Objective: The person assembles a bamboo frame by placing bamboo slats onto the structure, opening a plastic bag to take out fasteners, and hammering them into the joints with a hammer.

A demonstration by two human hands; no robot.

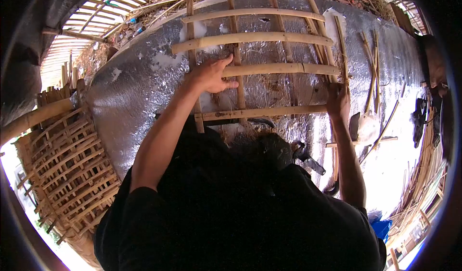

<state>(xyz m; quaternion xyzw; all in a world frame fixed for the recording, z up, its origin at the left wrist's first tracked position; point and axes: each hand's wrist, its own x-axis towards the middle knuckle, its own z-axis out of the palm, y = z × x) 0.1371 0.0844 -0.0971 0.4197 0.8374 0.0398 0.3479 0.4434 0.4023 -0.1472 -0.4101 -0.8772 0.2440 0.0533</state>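
A lattice of split bamboo (260, 37) lies in front of me, with several crosswise slats over lengthwise strips. My left hand (211, 76) is at its left side, thumb and fingers spread apart around the end of one crosswise slat (284, 69). Whether the palm presses on that slat's end, I cannot tell. At the lattice's near right corner, my right hand (338, 100) has its fingers closed around the bamboo. The nearest crosswise slat (262, 112) runs between the two forearms, its right end reaching the right hand.
Silvery sheeting (125, 102) covers the ground beneath. Loose bamboo strips (373, 73) and a dark-handled tool (418, 122) lie to the right. Another dark tool (310, 160) is close to my body. A woven bamboo panel (72, 165) stands at the left, and a blue item (382, 228) lies lower right.
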